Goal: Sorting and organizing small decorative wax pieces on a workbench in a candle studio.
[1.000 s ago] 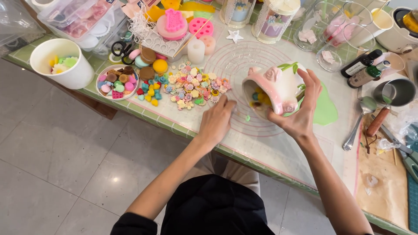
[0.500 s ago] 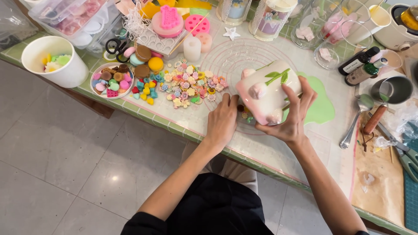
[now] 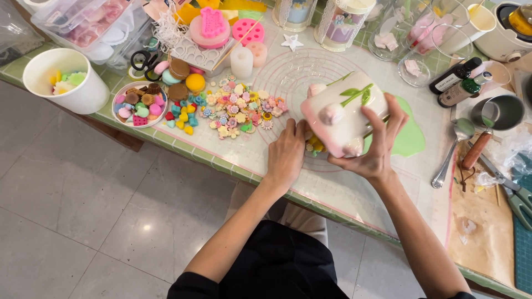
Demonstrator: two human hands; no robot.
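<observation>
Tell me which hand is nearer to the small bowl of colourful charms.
Left. The left hand rests on the mat, with the loose pile of charms between it and the bowl. The right hand holds the pink box, farther off.

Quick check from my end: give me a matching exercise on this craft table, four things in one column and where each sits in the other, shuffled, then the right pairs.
Things:
1. pink container
2. white cup
3. scissors
4. metal spoon

Places:
A. lying right of the green sheet
B. at the table's far left edge
C. tipped on its side in the right hand
D. beside the clear storage box

Pairs: 1-C, 2-B, 3-D, 4-A. The left hand rests on the silicone mat next to the container.
</observation>
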